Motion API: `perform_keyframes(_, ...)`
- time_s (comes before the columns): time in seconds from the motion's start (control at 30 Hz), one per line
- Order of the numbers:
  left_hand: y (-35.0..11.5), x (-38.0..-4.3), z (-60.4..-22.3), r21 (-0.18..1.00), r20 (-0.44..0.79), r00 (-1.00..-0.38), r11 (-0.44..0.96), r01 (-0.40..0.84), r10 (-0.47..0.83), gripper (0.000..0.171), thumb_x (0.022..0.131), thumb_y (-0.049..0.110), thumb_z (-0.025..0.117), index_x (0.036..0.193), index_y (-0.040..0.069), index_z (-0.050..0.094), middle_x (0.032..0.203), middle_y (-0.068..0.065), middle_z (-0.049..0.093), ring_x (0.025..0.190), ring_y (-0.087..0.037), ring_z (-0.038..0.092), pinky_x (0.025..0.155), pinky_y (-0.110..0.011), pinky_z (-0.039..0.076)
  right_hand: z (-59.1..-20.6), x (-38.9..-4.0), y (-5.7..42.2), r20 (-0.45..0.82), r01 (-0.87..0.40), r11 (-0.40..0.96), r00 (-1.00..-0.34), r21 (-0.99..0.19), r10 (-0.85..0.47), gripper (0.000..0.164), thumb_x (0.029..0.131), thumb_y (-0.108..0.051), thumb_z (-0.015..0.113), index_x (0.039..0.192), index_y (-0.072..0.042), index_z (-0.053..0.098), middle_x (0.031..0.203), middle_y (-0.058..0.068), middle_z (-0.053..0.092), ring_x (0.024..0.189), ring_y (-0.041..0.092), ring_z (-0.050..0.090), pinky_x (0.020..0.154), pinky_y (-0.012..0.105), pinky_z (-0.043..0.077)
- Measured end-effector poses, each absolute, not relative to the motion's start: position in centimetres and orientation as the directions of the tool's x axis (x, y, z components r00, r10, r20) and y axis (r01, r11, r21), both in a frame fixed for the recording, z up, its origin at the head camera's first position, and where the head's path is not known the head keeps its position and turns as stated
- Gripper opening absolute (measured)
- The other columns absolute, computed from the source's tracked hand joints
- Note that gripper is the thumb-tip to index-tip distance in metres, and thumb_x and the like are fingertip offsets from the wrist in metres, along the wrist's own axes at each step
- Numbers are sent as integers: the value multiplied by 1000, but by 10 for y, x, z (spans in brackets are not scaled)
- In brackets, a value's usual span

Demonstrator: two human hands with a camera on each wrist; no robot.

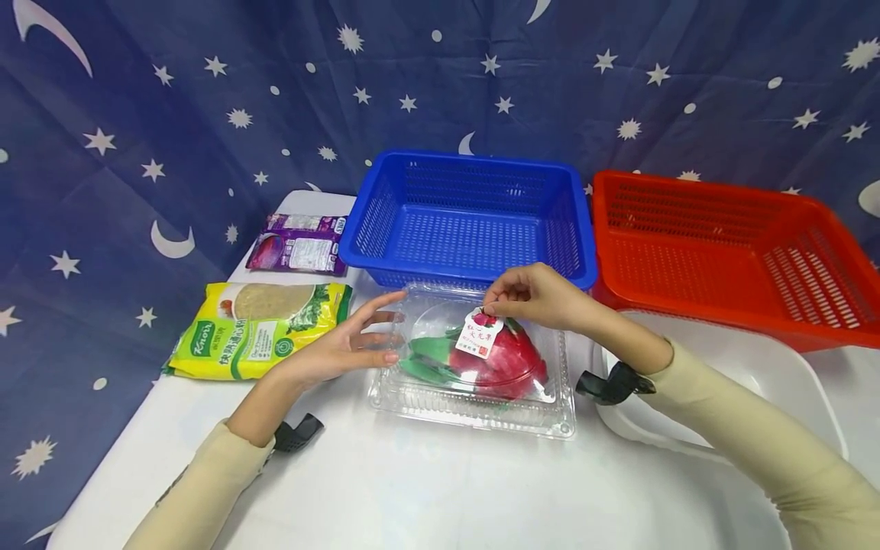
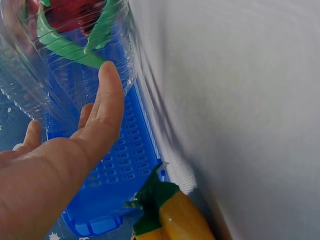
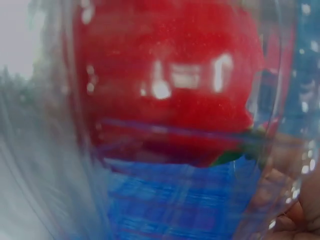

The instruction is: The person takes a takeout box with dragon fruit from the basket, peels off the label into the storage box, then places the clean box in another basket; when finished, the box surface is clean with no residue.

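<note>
A clear plastic clamshell box (image 1: pixel 474 422) lies closed on the white table, with a red dragon fruit with green leaf tips (image 1: pixel 512 370) inside. At the top edge of a white printed label (image 1: pixel 479 340) on its lid, my right hand (image 1: pixel 543 296) pinches with thumb and forefinger. My left hand (image 1: pixel 337 353) has its fingers spread along the box's left side, thumb near the lower edge. In the left wrist view, a fingertip of that hand (image 2: pixel 75 155) overlaps the clear wall. The right wrist view is filled by the glossy fruit (image 3: pixel 170 85) behind plastic.
Behind the box stands a blue basket (image 1: pixel 467 275), with a red basket (image 1: pixel 729 305) to its right. A white tub (image 1: pixel 818 405) sits under the right forearm. A yellow Knorr bag (image 1: pixel 257 332) and purple packets (image 1: pixel 296 244) lie at the left.
</note>
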State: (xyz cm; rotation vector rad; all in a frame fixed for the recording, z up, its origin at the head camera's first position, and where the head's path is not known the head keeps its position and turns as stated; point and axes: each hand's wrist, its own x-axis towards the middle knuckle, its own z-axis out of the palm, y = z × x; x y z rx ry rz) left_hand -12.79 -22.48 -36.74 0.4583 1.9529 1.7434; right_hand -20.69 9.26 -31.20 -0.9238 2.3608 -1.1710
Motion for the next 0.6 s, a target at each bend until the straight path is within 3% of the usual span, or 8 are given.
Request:
perform_keyframes(0.3, -223, -126, -364, 987, -135, -822, 144, -65, 554, 84, 92, 15, 68, 156, 31, 16, 155, -19, 19, 136, -47, 36, 100, -56, 44, -315, -204, 100, -19, -370, 380, -695, -848, -719, 6, 91, -2, 66, 94, 2, 69, 81, 6, 65, 65, 13, 50, 58, 18, 42)
perform_keyframes(0.6, -223, -124, -360, 979, -169, -825, 189, -77, 539, 83, 92, 17, 67, 156, 34, 16, 155, -17, 19, 135, -48, 36, 100, -58, 43, -314, -194, 104, 48, -437, 375, -701, -818, -711, 5, 90, -6, 69, 92, -1, 70, 79, 2, 62, 62, 10, 46, 55, 19, 37)
